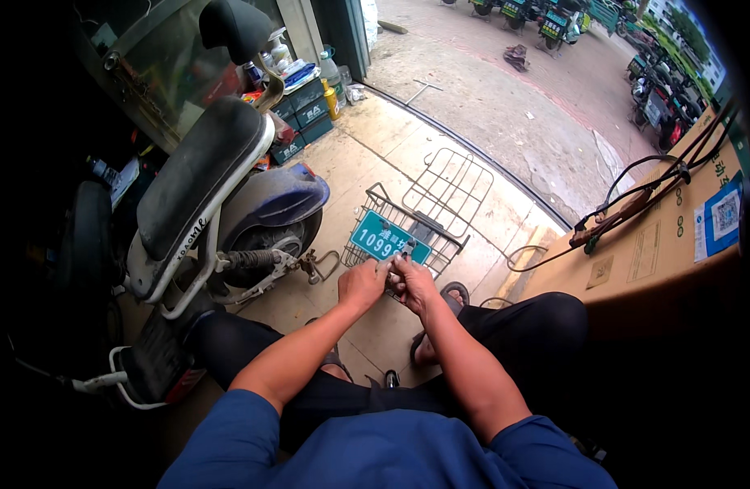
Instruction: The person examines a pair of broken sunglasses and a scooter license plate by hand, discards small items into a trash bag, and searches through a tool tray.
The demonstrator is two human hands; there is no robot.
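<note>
A black wire basket (464,244) lies on the tiled floor between my feet, its wire lid (448,194) swung out on the far side. On its near side sits a green number plate (373,231) with white characters. My left hand (362,285) and my right hand (415,285) meet at the plate's lower edge, both with fingers closed in a pinch. A small metallic piece (410,247) shows just above the right fingertips. What the fingers grip is too small and covered to name.
An electric scooter with a black seat (200,167) and blue rear fender (277,196) stands at left. A large cardboard box (635,253) with black cables (635,200) is at right. Stacked battery boxes (314,112) and bottles stand beyond. A T-shaped metal tool (422,91) lies outside.
</note>
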